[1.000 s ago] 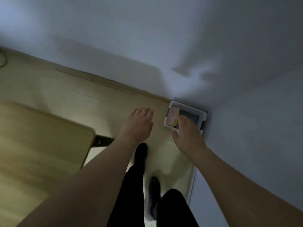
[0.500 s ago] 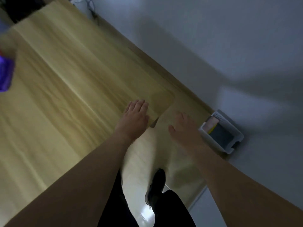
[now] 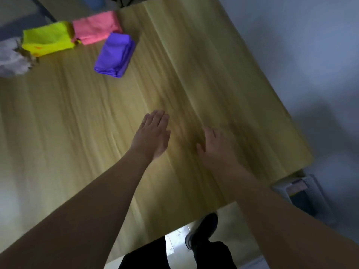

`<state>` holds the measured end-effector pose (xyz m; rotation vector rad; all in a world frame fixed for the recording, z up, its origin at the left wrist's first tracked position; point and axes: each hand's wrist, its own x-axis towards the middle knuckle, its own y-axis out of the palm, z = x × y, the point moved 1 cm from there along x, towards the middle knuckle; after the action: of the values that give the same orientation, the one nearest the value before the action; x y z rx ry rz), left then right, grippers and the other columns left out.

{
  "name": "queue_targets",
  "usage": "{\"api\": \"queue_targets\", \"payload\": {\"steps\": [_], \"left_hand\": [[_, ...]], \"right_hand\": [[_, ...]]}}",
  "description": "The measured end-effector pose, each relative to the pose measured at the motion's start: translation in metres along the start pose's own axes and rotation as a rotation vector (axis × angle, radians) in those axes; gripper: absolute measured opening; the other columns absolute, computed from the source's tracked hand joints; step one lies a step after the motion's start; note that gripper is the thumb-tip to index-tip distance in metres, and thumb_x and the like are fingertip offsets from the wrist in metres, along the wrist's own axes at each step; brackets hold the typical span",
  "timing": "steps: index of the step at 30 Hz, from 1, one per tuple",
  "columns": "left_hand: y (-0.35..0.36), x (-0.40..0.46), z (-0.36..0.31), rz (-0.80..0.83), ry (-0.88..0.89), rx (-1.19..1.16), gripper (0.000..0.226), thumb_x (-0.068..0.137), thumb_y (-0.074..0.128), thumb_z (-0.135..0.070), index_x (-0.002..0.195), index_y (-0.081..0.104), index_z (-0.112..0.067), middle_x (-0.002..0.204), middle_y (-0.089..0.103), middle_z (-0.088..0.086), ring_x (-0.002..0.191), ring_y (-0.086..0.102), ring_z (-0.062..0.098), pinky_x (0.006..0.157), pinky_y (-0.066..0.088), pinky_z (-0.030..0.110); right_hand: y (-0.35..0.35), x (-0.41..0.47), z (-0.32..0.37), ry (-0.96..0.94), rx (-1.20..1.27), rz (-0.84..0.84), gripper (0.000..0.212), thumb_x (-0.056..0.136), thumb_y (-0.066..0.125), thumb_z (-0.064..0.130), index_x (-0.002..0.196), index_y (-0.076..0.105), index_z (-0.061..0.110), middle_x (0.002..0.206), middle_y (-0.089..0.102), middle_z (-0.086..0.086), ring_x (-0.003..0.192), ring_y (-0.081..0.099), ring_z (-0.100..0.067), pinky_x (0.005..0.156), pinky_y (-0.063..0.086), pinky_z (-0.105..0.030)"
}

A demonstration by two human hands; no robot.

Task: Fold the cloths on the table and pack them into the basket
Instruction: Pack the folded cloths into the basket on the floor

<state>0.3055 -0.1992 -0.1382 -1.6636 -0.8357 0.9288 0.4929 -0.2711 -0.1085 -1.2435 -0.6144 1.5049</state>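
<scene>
Your left hand (image 3: 152, 135) and right hand (image 3: 215, 147) hovered flat-fingered and empty over the table (image 3: 77, 113). The folded purple cloth (image 3: 115, 55) lay well beyond them; it looked soft and light, best pinched at its stacked edges. The basket (image 3: 318, 193) stood on the floor, right.

Light wooden table (image 3: 194, 74) is carrying four cloths at its far left: purple folded cloth (image 3: 115, 55), pink cloth (image 3: 96, 28), yellow cloth (image 3: 48, 38), white crumpled cloth (image 3: 11, 59).
</scene>
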Motion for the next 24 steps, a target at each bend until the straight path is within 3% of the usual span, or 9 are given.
{"api": "queue_targets", "payload": {"steps": [5,10,14,21,24], "left_hand": [[-0.010,0.005,0.070,-0.032,-0.130,-0.031,0.054,0.099,0.043,-0.028,0.147,0.031,-0.006,0.154,0.028,0.011,0.145,0.020,0.028,0.121,0.011,0.040],[-0.018,0.015,0.125,-0.116,-0.250,-0.089,0.051,0.093,0.055,-0.021,0.139,0.044,-0.003,0.147,0.041,0.014,0.138,0.032,0.032,0.116,0.026,0.045],[-0.019,0.022,0.168,-0.187,-0.342,-0.134,0.049,0.090,0.057,-0.016,0.136,0.046,-0.003,0.144,0.043,0.014,0.137,0.033,0.033,0.113,0.030,0.049],[-0.012,0.029,0.231,-0.232,-0.464,-0.149,0.049,0.093,0.052,-0.021,0.138,0.043,-0.002,0.144,0.042,0.016,0.136,0.033,0.035,0.113,0.029,0.051],[-0.008,0.028,0.252,-0.254,-0.502,-0.152,0.049,0.094,0.050,-0.023,0.138,0.044,-0.003,0.145,0.041,0.016,0.136,0.034,0.036,0.113,0.029,0.052]], "right_hand": [[0.009,0.055,0.059,-0.090,-0.035,-0.009,0.057,0.093,0.049,0.031,0.143,0.033,0.009,0.143,0.041,-0.013,0.132,0.037,-0.029,0.109,0.031,-0.039],[0.012,0.107,0.105,-0.197,-0.068,-0.056,0.058,0.092,0.055,0.027,0.143,0.033,0.010,0.145,0.040,-0.011,0.133,0.038,-0.029,0.109,0.033,-0.039],[0.019,0.155,0.140,-0.291,-0.122,-0.101,0.061,0.088,0.059,0.024,0.142,0.036,0.010,0.148,0.037,-0.011,0.135,0.037,-0.029,0.110,0.031,-0.041],[0.031,0.230,0.199,-0.353,-0.187,-0.133,0.072,0.087,0.061,0.031,0.148,0.024,0.032,0.159,0.010,-0.011,0.144,0.017,-0.037,0.113,0.025,-0.051],[0.039,0.254,0.214,-0.349,-0.201,-0.147,0.074,0.086,0.060,0.034,0.149,0.022,0.034,0.160,0.002,-0.011,0.144,0.013,-0.040,0.111,0.026,-0.057]]}}
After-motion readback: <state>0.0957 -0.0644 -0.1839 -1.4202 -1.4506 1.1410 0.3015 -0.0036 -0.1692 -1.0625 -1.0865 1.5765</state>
